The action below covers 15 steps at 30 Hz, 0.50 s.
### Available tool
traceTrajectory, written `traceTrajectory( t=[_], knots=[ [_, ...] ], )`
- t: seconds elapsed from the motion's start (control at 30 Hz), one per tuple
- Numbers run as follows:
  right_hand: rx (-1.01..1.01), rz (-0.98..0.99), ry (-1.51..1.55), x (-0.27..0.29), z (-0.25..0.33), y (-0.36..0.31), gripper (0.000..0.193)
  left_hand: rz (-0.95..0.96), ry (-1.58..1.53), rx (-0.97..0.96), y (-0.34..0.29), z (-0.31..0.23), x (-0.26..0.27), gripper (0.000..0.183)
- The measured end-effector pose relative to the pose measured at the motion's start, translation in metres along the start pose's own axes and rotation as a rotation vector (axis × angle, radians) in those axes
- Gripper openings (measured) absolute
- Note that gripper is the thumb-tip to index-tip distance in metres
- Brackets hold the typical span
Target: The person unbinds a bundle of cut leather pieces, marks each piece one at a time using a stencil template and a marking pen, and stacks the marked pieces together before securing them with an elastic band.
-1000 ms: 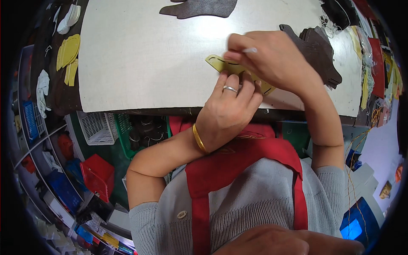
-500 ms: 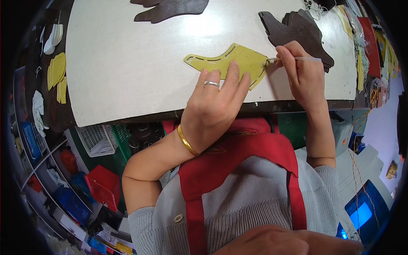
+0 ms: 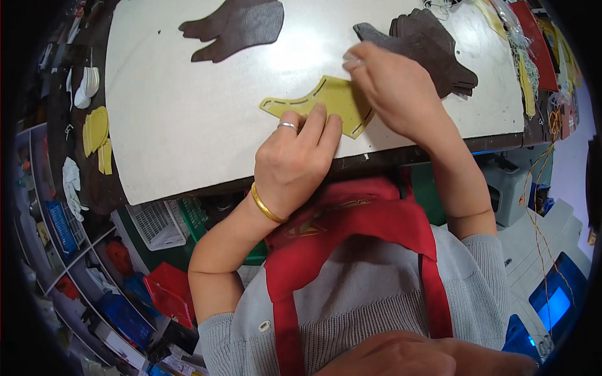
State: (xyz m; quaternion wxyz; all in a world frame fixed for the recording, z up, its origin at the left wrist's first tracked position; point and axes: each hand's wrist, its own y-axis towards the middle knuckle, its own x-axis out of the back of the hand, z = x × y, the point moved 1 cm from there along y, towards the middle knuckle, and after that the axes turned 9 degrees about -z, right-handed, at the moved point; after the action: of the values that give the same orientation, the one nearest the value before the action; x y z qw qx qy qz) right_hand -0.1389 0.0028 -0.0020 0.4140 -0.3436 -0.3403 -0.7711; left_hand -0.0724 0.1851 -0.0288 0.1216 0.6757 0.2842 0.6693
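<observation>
A flat yellow pattern template (image 3: 342, 94) with dark slots along its edges lies near the front of the white work board. My left hand (image 3: 298, 147), with a ring and a gold bangle, grips the template's near edge, fingertips on its top and the index finger bent. My right hand (image 3: 398, 88) is raised over the template's right end, its fingers closed together; what they hold is hidden. Beyond it sits a stack of dark brown leather pieces (image 3: 429, 47), partly covered by this hand. At the far left lie more dark brown leather pieces (image 3: 241, 28).
The white board (image 3: 182, 125) covers the tabletop. Along its left side are yellow pieces (image 3: 96, 128), a white glove (image 3: 72, 188) and white spoon-like items (image 3: 88, 86). Tangled threads (image 3: 523, 56) and a red flat thing (image 3: 533, 44) edge the right side. Crates (image 3: 157, 222) stand below.
My right hand, which held a thin pen-like stick at the template's right edge, has moved left and up; the stick no longer shows. My left hand's fingers have bent more. The view has shifted slightly.
</observation>
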Motion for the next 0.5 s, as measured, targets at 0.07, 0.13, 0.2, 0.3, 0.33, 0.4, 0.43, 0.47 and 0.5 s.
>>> traceTrajectory(
  t=[0.07,0.13,0.2,0.3,0.33,0.4,0.43,0.47,0.5],
  knots=[
    [0.074,0.096,-0.131,-0.003,-0.001,-0.003,0.028,-0.008,0.013,0.001,0.001,0.003,0.002,0.028],
    [0.051,0.072,0.01,0.006,-0.004,-0.011,0.026,0.023,-0.07,-0.044,0.001,0.007,0.002,0.02],
    [-0.067,0.076,0.247,0.02,-0.019,-0.017,0.025,-0.055,-0.119,-0.049,0.005,0.024,-0.005,0.022],
    [-0.385,-0.081,0.242,0.057,-0.066,-0.019,0.023,-0.144,-0.1,0.086,0.026,0.068,-0.009,0.039],
    [-0.485,-0.14,0.08,0.065,-0.069,-0.015,0.021,-0.125,-0.007,0.158,0.026,0.086,-0.014,0.039],
    [-0.42,-0.305,0.123,0.086,-0.096,-0.022,0.022,-0.12,0.061,0.221,0.033,0.096,-0.018,0.04],
    [-0.349,-0.463,0.186,0.089,-0.108,-0.025,0.023,-0.038,0.015,0.221,0.032,0.088,-0.018,0.041],
    [-0.365,-0.553,0.198,0.091,-0.106,-0.026,0.024,0.053,-0.029,0.227,0.026,0.077,-0.012,0.042],
    [-0.382,-0.643,0.208,0.094,-0.103,-0.027,0.026,0.113,-0.081,0.232,0.018,0.059,-0.005,0.04]
  ],
)
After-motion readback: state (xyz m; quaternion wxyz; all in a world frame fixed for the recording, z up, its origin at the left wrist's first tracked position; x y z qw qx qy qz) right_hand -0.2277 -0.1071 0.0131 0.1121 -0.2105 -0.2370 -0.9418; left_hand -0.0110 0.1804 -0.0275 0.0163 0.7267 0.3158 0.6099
